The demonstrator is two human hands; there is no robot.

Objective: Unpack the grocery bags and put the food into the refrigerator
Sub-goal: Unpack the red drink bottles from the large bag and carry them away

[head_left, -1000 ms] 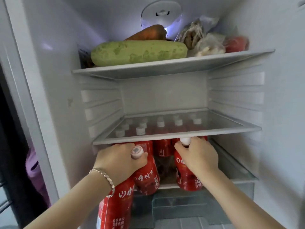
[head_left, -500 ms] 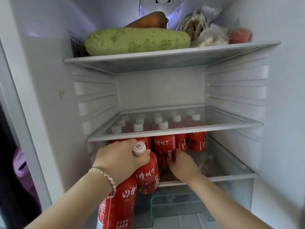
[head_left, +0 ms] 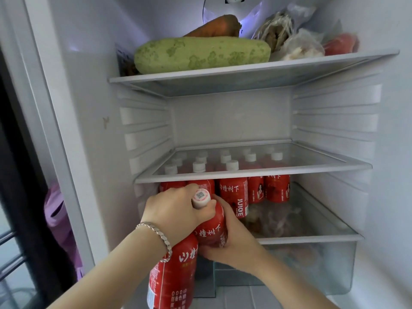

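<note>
Open refrigerator, person reaching in. Left hand: fingers curled round neck of red juice bottle, just below white cap. 2nd juice bottle hangs below same wrist, top hidden by hand, grip on it unclear. Right hand wrapped round lower body of 1st bottle. Both bottles at front of lowest compartment, just before stored juice bottles under glass shelf. Top shelf: mottled green squash, carrot behind.

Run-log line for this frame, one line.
phase: shelving juice | left hand: grips upper bottle, lower bottle | right hand: grips upper bottle body | fridge: open, bottle row on lower shelf
</note>
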